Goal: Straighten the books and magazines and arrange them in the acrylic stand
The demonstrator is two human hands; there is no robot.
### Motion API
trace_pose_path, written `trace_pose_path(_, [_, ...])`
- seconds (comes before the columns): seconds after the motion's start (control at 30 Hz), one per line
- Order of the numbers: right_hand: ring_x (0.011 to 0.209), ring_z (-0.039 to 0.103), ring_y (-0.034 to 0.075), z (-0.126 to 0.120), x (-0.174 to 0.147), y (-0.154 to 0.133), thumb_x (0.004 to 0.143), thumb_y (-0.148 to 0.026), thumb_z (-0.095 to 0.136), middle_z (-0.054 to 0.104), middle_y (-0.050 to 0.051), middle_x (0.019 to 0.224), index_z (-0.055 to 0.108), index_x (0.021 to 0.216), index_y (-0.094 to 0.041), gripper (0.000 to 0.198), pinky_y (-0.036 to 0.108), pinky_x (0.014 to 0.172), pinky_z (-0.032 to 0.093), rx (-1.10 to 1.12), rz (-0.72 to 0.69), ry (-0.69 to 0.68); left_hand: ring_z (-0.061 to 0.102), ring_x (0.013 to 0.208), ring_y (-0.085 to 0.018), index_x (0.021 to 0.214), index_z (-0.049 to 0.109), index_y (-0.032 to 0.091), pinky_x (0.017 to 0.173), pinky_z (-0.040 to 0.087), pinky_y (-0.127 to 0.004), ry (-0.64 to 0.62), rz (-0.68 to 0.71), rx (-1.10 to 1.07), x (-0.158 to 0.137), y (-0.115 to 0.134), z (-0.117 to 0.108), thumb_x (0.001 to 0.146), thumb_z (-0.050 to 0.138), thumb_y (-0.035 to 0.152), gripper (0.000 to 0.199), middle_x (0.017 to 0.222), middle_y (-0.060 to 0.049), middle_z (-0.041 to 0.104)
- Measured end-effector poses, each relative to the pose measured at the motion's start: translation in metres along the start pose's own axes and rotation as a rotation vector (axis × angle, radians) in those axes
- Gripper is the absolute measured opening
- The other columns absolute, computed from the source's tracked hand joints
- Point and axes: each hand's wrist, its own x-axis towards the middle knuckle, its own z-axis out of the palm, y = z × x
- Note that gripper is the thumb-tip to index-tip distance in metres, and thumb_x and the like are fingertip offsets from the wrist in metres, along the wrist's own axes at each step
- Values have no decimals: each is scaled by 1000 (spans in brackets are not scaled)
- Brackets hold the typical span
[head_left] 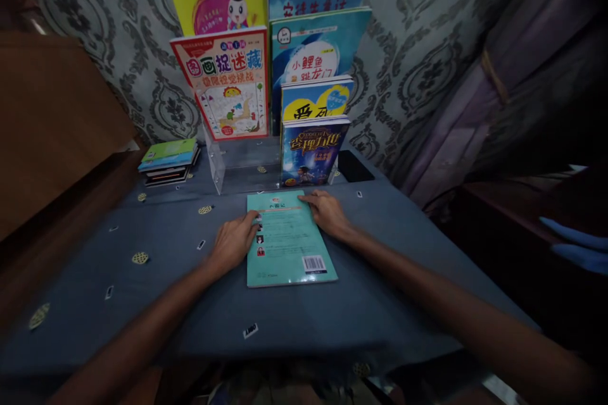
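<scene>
A teal paperback (pixel 289 247) lies flat on the blue tablecloth (pixel 156 291), back cover up with a barcode near its lower right corner. My left hand (pixel 234 242) rests at the book's left edge, fingertips touching the cover. Over the upper right corner lies my right hand (pixel 329 212), fingers spread on the cover. Neither hand grips the book. Just behind it stands a clear tiered display rack (pixel 228 168) with several children's books upright, the nearest a dark blue one (pixel 311 150).
A small stack of books (pixel 170 161) lies at the left of the rack. A dark flat object (pixel 354 166) sits to the rack's right. Patterned wallpaper is behind; a curtain (pixel 494 88) hangs right. A wooden headboard (pixel 52 120) stands left.
</scene>
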Motion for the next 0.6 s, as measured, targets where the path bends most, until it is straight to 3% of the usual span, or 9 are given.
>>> trace_pose_path(0.07, [96, 65, 25, -3, -3, -4, 89, -7, 43, 72, 11, 100, 72, 122, -20, 46, 38, 86, 53, -43, 5, -5, 72, 100, -26, 134, 51, 25, 78, 52, -33, -11, -22, 7, 6, -1, -1, 105, 36, 32, 33, 116, -9, 73])
trace_pose_path(0.17, [114, 61, 32, -5, -4, -30, 91, -11, 46, 68, 16, 122, 73, 118, -19, 39, 45, 92, 51, -113, -28, 2, 73, 101, -28, 141, 48, 22, 81, 52, -35, -13, -47, 37, 13, -2, 0, 105, 35, 33, 40, 114, -12, 74])
trace_pose_path(0.3, [140, 45, 28, 8, 10, -77, 95, -12, 43, 51, 17, 150, 58, 138, -12, 46, 45, 115, 38, 20, -255, -129, 73, 102, -30, 144, 48, 20, 82, 53, -39, -36, -66, 106, 15, 0, 1, 105, 34, 34, 44, 116, -14, 74])
trace_pose_path(0.37, [147, 38, 26, 16, 18, -87, 100, -21, 38, 46, 19, 154, 51, 144, -7, 47, 44, 120, 32, 86, -273, -183, 73, 103, -31, 142, 50, 20, 82, 54, -40, -48, -75, 128, 15, 2, 1, 105, 34, 33, 42, 119, -14, 73])
trace_pose_path(0.47, [149, 32, 27, 22, 22, -73, 103, -33, 34, 42, 21, 156, 47, 147, -5, 53, 46, 122, 29, 116, -227, -205, 73, 102, -30, 141, 52, 20, 80, 54, -39, -50, -73, 136, 14, 3, 2, 105, 34, 33, 42, 122, -15, 72])
trace_pose_path(0.6, [149, 32, 29, 21, 9, -25, 103, -38, 31, 40, 19, 158, 44, 149, -10, 55, 54, 121, 29, 111, -114, -135, 73, 99, -30, 144, 49, 20, 79, 54, -38, -59, -70, 142, 11, 2, 1, 106, 32, 33, 44, 119, -14, 73])
